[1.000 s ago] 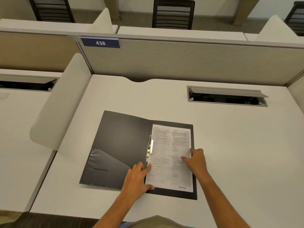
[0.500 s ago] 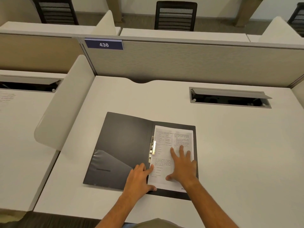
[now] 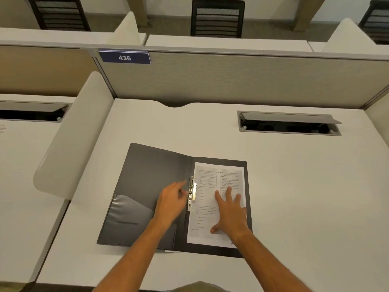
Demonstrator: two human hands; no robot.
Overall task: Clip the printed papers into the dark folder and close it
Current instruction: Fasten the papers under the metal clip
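Sign (image 3: 124, 57) reads "436"; papers (image 3: 207, 199) print illegible.

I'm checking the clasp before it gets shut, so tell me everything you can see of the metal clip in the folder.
The metal clip is a shiny silver spring clamp, mounted lengthwise along the open dark folder's spine. Its lever looks raised. The printed papers' left edge lies against it. The left hand reaches it, blurred; contact is unclear.

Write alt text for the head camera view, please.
A person's right hand presses printed papers flat inside an open dark folder on a white desk, while the left hand reaches for the metal clip.
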